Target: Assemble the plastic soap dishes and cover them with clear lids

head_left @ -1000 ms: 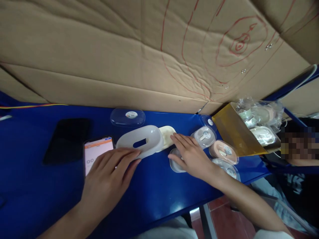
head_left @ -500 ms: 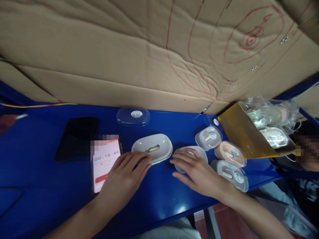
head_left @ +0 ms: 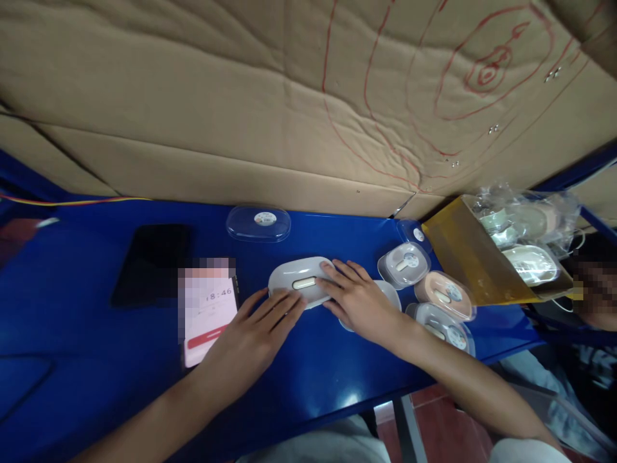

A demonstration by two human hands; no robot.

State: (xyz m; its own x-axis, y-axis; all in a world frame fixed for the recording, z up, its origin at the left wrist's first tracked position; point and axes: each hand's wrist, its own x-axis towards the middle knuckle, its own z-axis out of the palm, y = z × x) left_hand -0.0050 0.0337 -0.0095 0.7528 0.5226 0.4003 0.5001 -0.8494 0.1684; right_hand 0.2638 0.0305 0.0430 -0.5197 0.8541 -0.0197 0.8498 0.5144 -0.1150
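Left hand [head_left: 255, 331] and right hand [head_left: 364, 305] rest half-open fingers [head_left: 274, 311] on a pale dish [head_left: 282, 274]. A clear lid [head_left: 245, 225] lies by the worktop's [head_left: 313, 370] back edge

1. The one view comes from a camera worn on the person's head, above the near side of the white, oval plastic dish [head_left: 284, 276].
2. It faces forward and down, so the dish lies near mid-view on the glossy blue tabletop [head_left: 308, 366].
3. Beyond the dish, it takes in the creased brown cardboard wall [head_left: 193, 96] marked with red lines.
4. It is near: the dish lies within arm's reach, the bare left hand [head_left: 260, 328] and bare right hand [head_left: 359, 296] both meeting it.
5. It is wide, reaching right of the dish past the open brown cardboard box [head_left: 450, 251], and nearward to the red tiled floor [head_left: 443, 421].
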